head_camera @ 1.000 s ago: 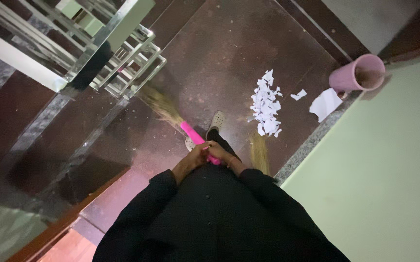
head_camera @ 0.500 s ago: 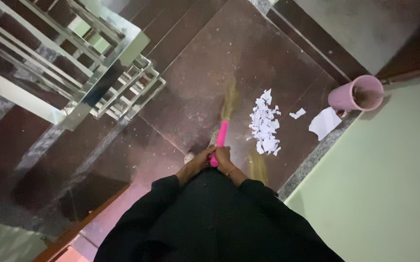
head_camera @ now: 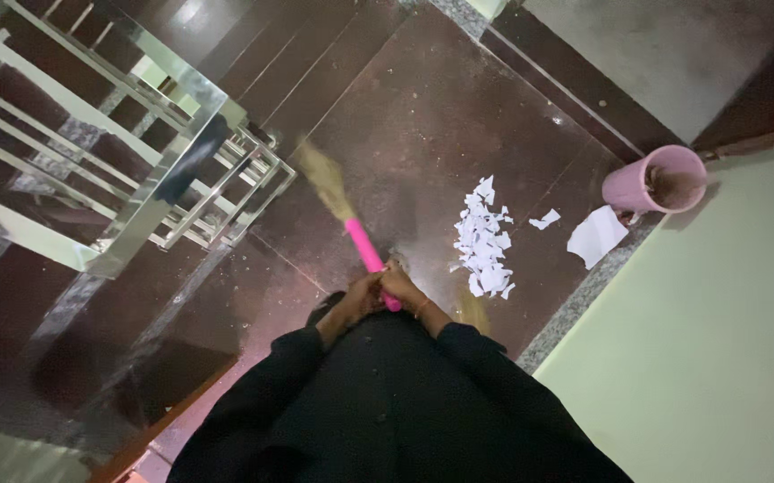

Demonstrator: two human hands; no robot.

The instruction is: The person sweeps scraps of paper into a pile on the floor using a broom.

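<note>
- Head view, hands: the left hand [head_camera: 357, 302] and the right hand [head_camera: 402, 288] are both clenched around the lower end of the bright pink plastic handle of a straw-bristled broom [head_camera: 362, 246], held close in front of the black-clad body.
- Head view, broom position: the handle slants up and to the left from the hands; the pale straw bristles [head_camera: 322, 177] are blurred and lie near the polished steel stair railing [head_camera: 163, 170], well apart from the paper.
- Head view, work done: as a judgement, much of the sweeping is complete, since the torn white paper scraps form one gathered heap [head_camera: 483, 240] on the dark brown tiled floor [head_camera: 422, 116], just right of the hands.
- Head view, work left: a small stray white scrap [head_camera: 545, 219] and a larger white paper sheet [head_camera: 596, 236] lie apart from the heap, towards the wall; fine pale specks dot the floor; nothing from the heap has been lifted.
- Head view, containers: a pink cylindrical plastic bin [head_camera: 657, 182] stands beside the pale green wall [head_camera: 718, 340], just beyond the larger sheet; its contents cannot be made out.
- Head view, labels and signs: no package, label or sign is visible anywhere.
</note>
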